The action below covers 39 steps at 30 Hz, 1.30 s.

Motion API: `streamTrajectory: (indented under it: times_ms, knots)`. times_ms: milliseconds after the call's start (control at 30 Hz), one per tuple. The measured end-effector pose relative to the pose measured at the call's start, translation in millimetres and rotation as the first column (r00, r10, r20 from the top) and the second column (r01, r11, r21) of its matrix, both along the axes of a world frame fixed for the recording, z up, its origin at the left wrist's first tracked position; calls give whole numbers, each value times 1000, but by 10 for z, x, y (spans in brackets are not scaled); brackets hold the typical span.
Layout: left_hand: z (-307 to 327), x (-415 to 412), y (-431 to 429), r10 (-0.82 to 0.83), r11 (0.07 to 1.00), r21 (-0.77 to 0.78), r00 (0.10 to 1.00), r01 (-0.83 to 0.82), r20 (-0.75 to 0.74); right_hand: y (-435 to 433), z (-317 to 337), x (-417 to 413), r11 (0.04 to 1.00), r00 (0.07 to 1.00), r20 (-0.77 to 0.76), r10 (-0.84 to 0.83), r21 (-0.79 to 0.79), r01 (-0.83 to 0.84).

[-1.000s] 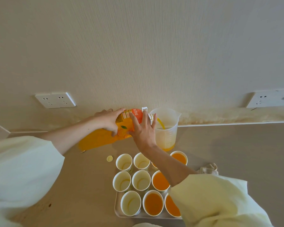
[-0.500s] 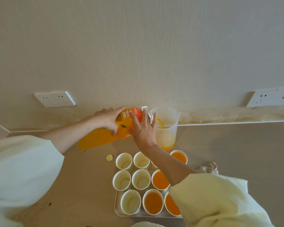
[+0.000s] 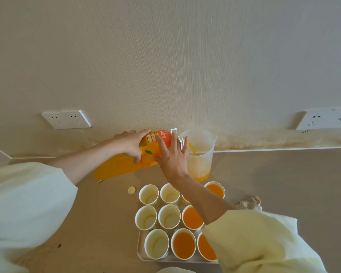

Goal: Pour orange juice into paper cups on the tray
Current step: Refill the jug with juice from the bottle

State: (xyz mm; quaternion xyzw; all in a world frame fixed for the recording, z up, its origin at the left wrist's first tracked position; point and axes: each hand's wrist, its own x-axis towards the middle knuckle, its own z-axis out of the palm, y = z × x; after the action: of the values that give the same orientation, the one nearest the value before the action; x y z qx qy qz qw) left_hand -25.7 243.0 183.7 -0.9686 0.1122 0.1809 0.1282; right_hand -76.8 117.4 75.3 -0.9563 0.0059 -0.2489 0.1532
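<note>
Head view: a large orange plastic juice bottle (image 3: 124, 166), tipped sideways, is gripped by the left hand (image 3: 132, 145) and steadied under straight fingers of the right hand (image 3: 172, 157) — a clear plastic jug (image 3: 200, 160) beyond the white tray (image 3: 139, 251) is being filled. Next, empty white paper cups (image 3: 149, 195) likely need steady pours.

My worktop (image 3: 283, 184) carries the tray (image 3: 139, 251) near its front edge, a jug (image 3: 200, 164) at the back edge, a cap (image 3: 131, 190) and a cloth (image 3: 250, 202).
</note>
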Motion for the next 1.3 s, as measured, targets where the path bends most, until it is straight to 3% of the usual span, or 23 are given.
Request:
streamTrajectory:
  times_ms: [1300]
  knots:
    - [49, -11, -50, 10, 999, 43, 1000, -10, 8, 0, 22, -10, 999, 1000, -18, 7, 31, -7]
